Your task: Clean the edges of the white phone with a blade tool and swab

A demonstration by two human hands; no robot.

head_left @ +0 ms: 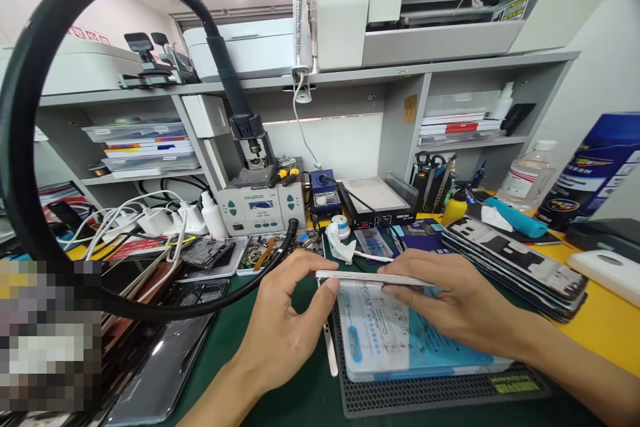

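Note:
My left hand and my right hand both hold a thin white phone edge-on above the workbench. My left thumb and fingers pinch its left end. My right hand's fingers close over its right end. Under the phone lies a pale blue printed sheet on a black perforated mat. A slim white tool rests on the green mat beside my left hand.
A rework station with a thick black hose stands behind. A hot plate, tool cup, parts trays, stacked phone frames, a clear bottle, chargers and cables crowd the bench.

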